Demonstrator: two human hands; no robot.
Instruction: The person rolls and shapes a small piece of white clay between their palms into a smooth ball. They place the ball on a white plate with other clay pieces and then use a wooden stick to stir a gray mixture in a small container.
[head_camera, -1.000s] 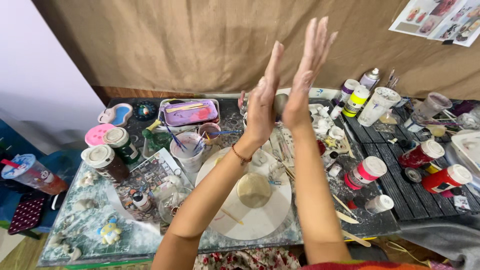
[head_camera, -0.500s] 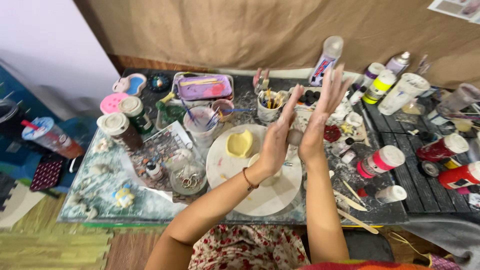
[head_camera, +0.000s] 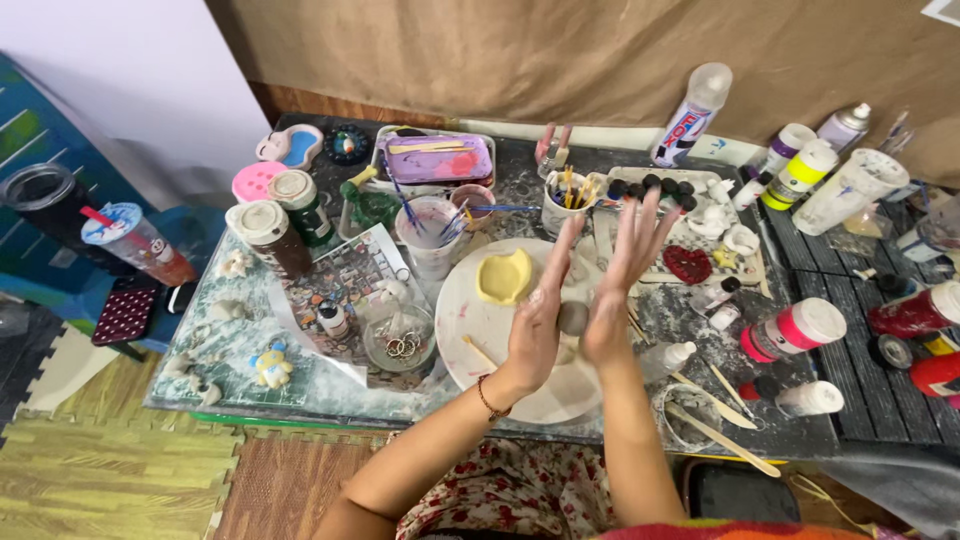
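Both hands are facing each other, palms nearly together, above a round white plate (head_camera: 470, 330) on the worktop (head_camera: 330, 395). A small grey ball of clay (head_camera: 573, 318) is sitting between the palms, pressed lightly from both sides. The left hand (head_camera: 537, 325) is standing flat and upright with its fingers straight and close together, and a thin bracelet (head_camera: 489, 400) is circling its wrist. The right hand (head_camera: 620, 285) is also flat, its fingers spreading apart and pointing away from the body. Neither hand is curling its fingers around the ball; only the palms are touching it.

Just beyond the left hand's fingertips, a flattened yellow clay piece (head_camera: 503, 277) is lying on the far part of the plate. Further left of the hands, a clear cup of brushes (head_camera: 428, 235) is standing, and nearer the body on that side a small glass bowl of metal rings (head_camera: 400, 340) is resting on a printed sheet. To the right of the right hand, a pink-banded paint bottle (head_camera: 795, 330) is lying on its side, with wooden sticks (head_camera: 720, 435) lying nearer the body.
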